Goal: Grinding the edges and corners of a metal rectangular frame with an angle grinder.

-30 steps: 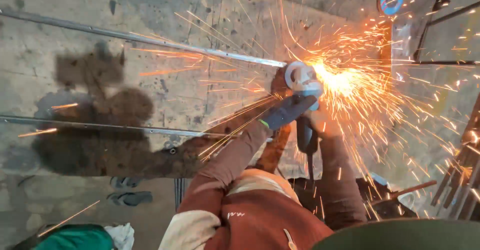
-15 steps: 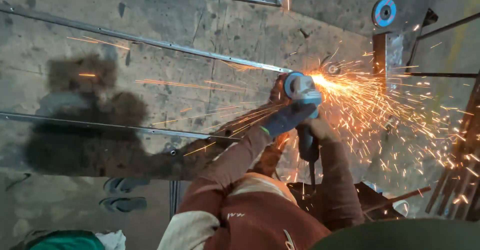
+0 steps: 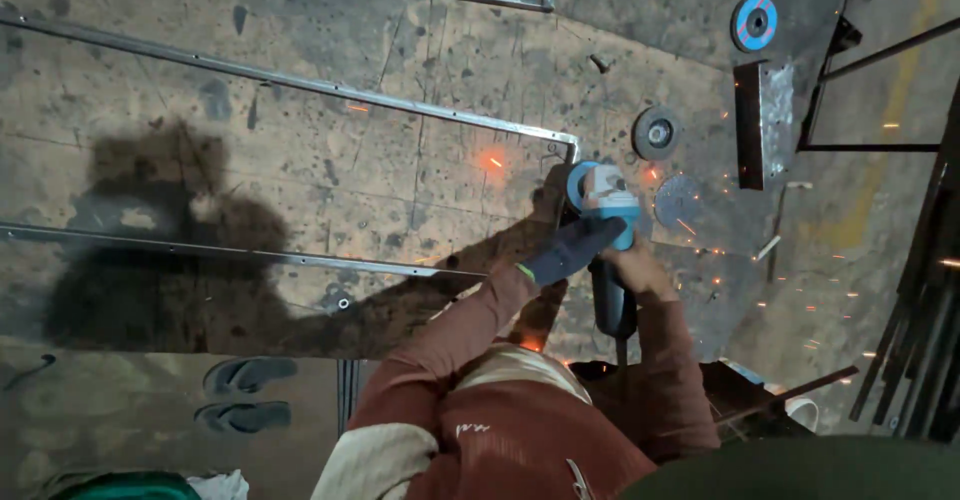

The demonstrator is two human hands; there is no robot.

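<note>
**Fingers clenched on an angle grinder at the corner of a steel frame**

The fingers (image 3: 590, 232) of the left hand (image 3: 572, 248), in a dark glove, are wrapped over the head of the angle grinder (image 3: 603, 230), just behind its blue guard. The right hand (image 3: 632, 267), bare, is clenched around the dark body of the tool, nearer the person and slightly right of the left hand; its fingertips are hidden beneath the casing. The grinder thus lies between both hands, its body running from near to far, its disc end at the far side of the fingers and close to the bent corner of the thin steel bar (image 3: 300, 82), which crosses the floor from the far left. Whether the disc touches the bar cannot be told. A few orange sparks (image 3: 492, 162) lie scattered left and right of the tool.

Just right of the grinder a worn grey disc (image 3: 678, 200) lies flat; a dark disc (image 3: 656, 133) sits farther off, and a blue flap disc (image 3: 753, 23) lies at the far right. A second steel bar (image 3: 230, 253) runs along the left, near side. A pair of sandals (image 3: 245, 395) rests at near left.
</note>
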